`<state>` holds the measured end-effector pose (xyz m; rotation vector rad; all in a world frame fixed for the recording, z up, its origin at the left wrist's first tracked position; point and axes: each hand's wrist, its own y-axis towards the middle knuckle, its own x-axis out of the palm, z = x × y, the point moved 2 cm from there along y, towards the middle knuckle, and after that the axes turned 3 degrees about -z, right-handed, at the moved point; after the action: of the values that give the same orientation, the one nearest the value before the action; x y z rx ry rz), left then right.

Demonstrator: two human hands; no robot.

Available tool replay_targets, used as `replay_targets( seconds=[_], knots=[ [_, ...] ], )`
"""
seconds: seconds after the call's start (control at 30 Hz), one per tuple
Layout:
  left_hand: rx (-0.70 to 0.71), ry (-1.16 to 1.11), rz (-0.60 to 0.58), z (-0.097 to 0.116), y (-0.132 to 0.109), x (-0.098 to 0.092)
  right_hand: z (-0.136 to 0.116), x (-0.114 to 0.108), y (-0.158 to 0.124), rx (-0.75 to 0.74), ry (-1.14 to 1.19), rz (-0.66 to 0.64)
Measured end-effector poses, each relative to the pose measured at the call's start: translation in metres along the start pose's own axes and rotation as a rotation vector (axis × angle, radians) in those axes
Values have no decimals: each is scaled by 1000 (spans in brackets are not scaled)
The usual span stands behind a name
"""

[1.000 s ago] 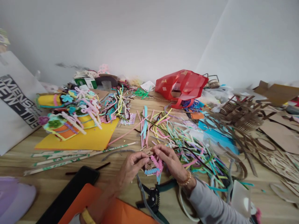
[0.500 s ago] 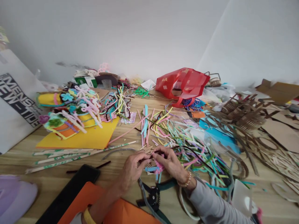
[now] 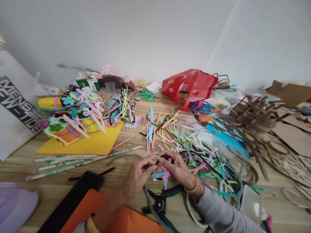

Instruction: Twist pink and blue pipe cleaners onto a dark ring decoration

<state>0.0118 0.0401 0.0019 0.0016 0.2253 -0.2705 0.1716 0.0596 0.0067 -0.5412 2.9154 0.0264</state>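
My left hand (image 3: 139, 174) is closed in a pinch near the middle of the table, its fingertips at a thin dark brown pipe cleaner (image 3: 157, 160). Close against it, my right hand (image 3: 176, 168) pinches a small pink and light-blue pipe-cleaner piece (image 3: 165, 174), whose blue ends stick out left and downward. The fingers hide part of this piece and of the dark strand. Just under my hands lie dark-handled pliers (image 3: 160, 204) with a spring. Short tan sticks (image 3: 152, 154) lie right behind my fingertips.
Loose coloured pipe cleaners (image 3: 201, 149) spread to the right. Finished pipe-cleaner flowers (image 3: 69, 101) rest on yellow sheets (image 3: 80, 147) at left. A red bag (image 3: 189, 85) stands at the back, brown woven baskets (image 3: 257, 116) at right. An orange sheet (image 3: 133, 220) and black case (image 3: 73, 200) lie in front.
The pink and blue piece has turned slightly in my right fingers, and the dark strand shows more between my hands. Both hands stay in nearly the same place.
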Motion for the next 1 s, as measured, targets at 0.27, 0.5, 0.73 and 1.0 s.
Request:
replay_targets(
  seconds=[0.27,0.5,0.73,1.0],
  knots=[
    [-51,-199,-92,-4,5,-2,-3,0,1,0,49,19],
    [-86,-257,-93,-3,6,-4,6,0,2,-13,95,42],
    [-33,-203,-195,-8,5,-2,6,-1,2,19,136,23],
    [78,-51,-157,-7,3,-1,4,-1,1,-27,83,40]
  ],
)
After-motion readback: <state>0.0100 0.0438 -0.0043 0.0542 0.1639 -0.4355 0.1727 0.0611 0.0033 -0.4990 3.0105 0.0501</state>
